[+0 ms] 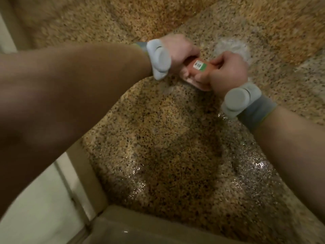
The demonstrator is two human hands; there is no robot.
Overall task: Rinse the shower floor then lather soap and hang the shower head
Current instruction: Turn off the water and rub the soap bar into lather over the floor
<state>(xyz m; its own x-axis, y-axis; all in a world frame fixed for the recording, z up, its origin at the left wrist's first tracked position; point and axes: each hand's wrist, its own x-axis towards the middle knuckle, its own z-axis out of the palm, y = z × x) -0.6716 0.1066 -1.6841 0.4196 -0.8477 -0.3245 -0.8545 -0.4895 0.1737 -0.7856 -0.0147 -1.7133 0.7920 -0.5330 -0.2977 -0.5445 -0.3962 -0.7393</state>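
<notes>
Both hands hold a small orange soap packet with a white barcode label and a green patch, above the speckled granite shower floor. My left hand grips its left end with curled fingers. My right hand grips the right end, thumb and fingers curled round it. Each wrist wears a grey band with a round sensor. The floor below is wet and glistens. No shower head is in view.
A beige raised curb borders the shower floor at the lower left, with pale tiles outside it. A round clear patch, perhaps the drain, lies on the floor behind my right hand.
</notes>
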